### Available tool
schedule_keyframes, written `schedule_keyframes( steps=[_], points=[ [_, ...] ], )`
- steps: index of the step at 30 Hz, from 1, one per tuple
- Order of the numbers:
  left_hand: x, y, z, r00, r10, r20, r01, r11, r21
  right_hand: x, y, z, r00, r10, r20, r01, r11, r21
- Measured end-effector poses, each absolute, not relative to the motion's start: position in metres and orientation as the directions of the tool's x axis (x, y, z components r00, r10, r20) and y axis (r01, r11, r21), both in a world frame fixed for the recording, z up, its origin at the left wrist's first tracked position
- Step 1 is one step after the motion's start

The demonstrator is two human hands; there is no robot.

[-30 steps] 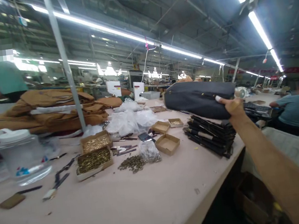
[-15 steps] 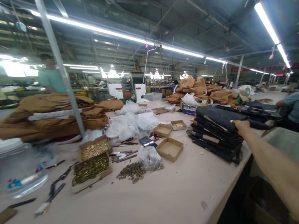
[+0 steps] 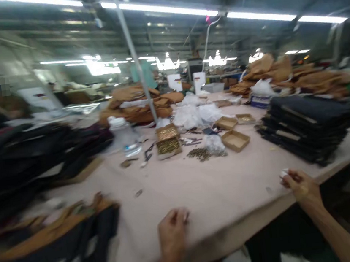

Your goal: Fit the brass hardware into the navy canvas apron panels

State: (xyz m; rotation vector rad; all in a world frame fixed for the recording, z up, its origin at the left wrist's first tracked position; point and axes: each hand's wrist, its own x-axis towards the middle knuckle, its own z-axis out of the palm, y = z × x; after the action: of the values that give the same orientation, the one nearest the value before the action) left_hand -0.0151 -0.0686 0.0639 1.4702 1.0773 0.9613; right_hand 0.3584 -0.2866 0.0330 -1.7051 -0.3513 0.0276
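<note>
In the head view, the dark fabric stack (image 3: pixel 308 127) sits on the table (image 3: pixel 201 187), its layered long side running from far left to near right, the folds lying flat. Nearer the person than the stack, the right hand (image 3: pixel 303 187) is apart from it, fingers curled, something white at a fingertip. Well left of the stack and nearer, the left hand (image 3: pixel 174 233) is half-curled; blur hides whether either hand grips anything. Left of the stack lie an empty cardboard tray (image 3: pixel 235 140) and loose metal pieces (image 3: pixel 199 154).
</note>
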Motion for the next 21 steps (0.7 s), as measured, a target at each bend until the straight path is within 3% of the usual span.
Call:
schedule_keyframes(
  steps=[4,9,13,17,21],
  points=[
    [-0.009,-0.105,0.074,0.464,0.88,-0.095,-0.265,0.241,0.934,0.26,-0.279,0.009,0.883,0.464,0.076,0.193,-0.211,-0.958],
    [-0.017,-0.131,0.087,0.53,0.838,-0.128,-0.377,0.368,0.85,0.196,-0.247,0.02,0.776,0.628,0.057,0.179,-0.133,-0.975],
    [-0.024,-0.135,0.089,0.522,0.84,-0.151,-0.336,0.364,0.869,0.155,-0.219,0.04,0.751,0.645,0.141,0.213,-0.035,-0.977],
    [-0.021,-0.151,0.085,0.447,0.874,-0.188,-0.178,0.293,0.939,0.113,-0.193,0.068,0.757,0.596,0.268,0.283,0.07,-0.957],
    [-0.031,-0.189,0.073,0.331,0.898,-0.289,-0.026,0.315,0.949,0.08,-0.19,0.085,0.73,0.637,0.247,0.329,-0.011,-0.944]
  ],
)
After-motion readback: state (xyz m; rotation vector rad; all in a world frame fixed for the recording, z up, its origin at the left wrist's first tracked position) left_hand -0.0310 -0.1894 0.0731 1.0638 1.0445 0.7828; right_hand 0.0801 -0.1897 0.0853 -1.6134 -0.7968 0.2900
